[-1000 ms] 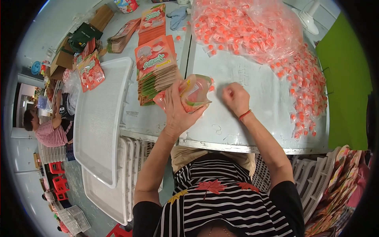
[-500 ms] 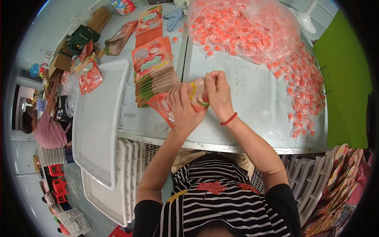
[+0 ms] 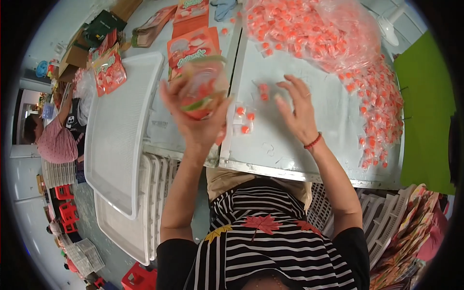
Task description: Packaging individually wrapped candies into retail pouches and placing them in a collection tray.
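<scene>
Pouch (image 3: 202, 89): pinkish red, green-banded, mouth gaping, outline blurred.

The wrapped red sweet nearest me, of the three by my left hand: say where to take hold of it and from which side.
Probably pinch the sweet by its red middle, from the right: clear wrapper extends past it, your right hand is on that side, and your left hand holds a pouch opposite.
</scene>
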Demonstrator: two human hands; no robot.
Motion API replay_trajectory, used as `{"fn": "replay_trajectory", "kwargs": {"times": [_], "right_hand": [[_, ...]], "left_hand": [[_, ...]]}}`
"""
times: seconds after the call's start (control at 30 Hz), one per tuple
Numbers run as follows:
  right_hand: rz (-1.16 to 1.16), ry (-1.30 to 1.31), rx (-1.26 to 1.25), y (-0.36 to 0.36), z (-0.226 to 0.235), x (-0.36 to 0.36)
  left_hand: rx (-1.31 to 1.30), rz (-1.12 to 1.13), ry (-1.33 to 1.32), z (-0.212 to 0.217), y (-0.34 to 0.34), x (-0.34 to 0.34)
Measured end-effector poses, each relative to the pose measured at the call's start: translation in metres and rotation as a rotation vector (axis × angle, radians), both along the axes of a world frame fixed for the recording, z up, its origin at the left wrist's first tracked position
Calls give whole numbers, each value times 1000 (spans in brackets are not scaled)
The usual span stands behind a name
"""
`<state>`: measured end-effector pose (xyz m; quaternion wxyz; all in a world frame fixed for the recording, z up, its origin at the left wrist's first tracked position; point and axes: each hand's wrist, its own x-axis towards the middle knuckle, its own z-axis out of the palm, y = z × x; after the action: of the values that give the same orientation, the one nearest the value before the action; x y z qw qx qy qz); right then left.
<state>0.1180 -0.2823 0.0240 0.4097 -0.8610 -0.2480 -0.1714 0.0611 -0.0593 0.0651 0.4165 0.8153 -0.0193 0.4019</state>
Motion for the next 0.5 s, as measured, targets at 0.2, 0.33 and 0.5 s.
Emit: {"fn": "replay_trajectory", "kwargs": {"times": [0.2,0.33,0.5], "right_hand": [[-7,-20,-99,30,-65,20],[105,185,-99,43,-65,43],[-34,76,-500,86,-41,-25]], "left_hand": [[-106,90,12,2,28,-27],[-173,91,58,-10,43,-34],[-220,92,67,-19,43,-40]]}}
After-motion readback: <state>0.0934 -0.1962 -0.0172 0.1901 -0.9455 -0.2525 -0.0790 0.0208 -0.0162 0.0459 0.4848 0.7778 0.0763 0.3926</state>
